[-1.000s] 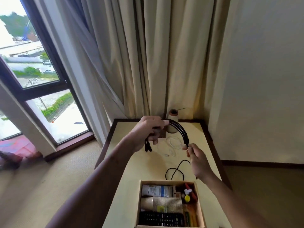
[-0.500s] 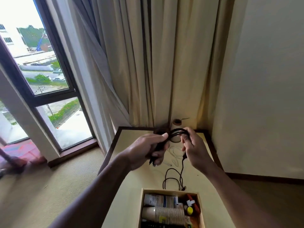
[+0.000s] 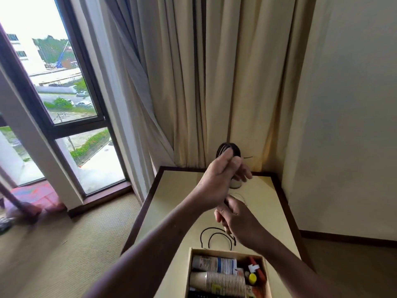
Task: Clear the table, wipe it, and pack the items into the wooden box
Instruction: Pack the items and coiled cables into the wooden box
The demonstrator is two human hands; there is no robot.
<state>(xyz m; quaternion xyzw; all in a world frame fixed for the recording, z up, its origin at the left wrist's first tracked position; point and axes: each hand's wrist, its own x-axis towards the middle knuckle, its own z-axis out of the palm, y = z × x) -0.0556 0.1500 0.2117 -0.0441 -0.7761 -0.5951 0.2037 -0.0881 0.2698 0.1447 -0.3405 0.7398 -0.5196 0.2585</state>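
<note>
Roughly upright: cable coil [image 3: 225, 146] in left hand [image 3: 217, 179], tail downward.

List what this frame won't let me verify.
Head view:
wooden box: near part cut off by the bottom edge; labels inside too small to read.
pale cylinder on the table: mostly behind the left hand.
right hand: motion blur hides its hold on the black cable.

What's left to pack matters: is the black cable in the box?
No, the left hand holds the coiled cable above the table, outside the box.
</note>
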